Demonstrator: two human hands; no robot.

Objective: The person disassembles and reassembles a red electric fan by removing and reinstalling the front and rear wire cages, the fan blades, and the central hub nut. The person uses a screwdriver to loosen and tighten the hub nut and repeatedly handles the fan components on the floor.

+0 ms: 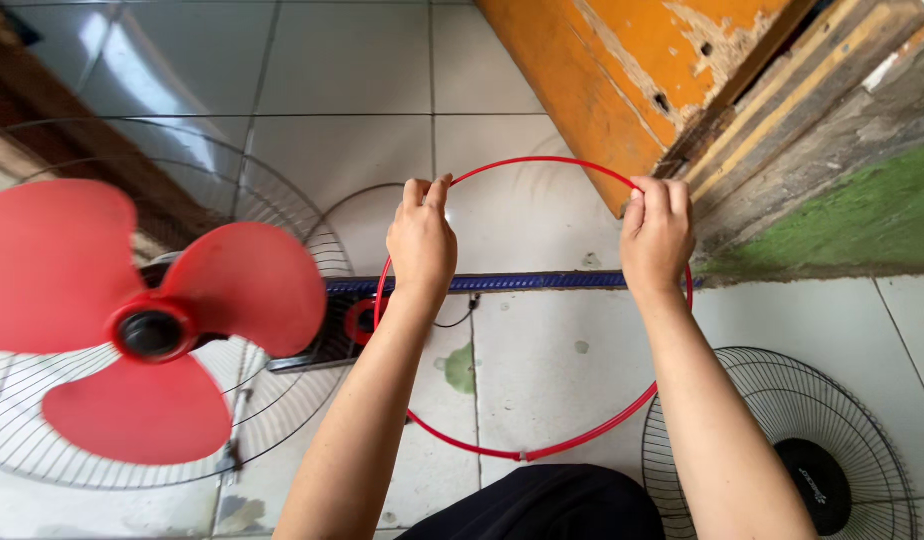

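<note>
A thin red ring [542, 450] is held up in front of me above the tiled floor. My left hand [420, 240] grips its upper left arc and my right hand [657, 235] grips its upper right arc. To the left stands a fan with red blades [132, 320] fixed in its rear wire guard [282, 210]. A blue bar [522, 283] of the fan's stand runs across the floor behind the ring. The front wire guard [782, 430], with a black centre cap, lies on the floor at the lower right.
An orange wooden door [622, 70] with peeling paint and a worn frame [832, 110] rise at the upper right. My dark-clothed knee [542, 505] is at the bottom centre. Pale floor tiles [342, 60] stretch away ahead.
</note>
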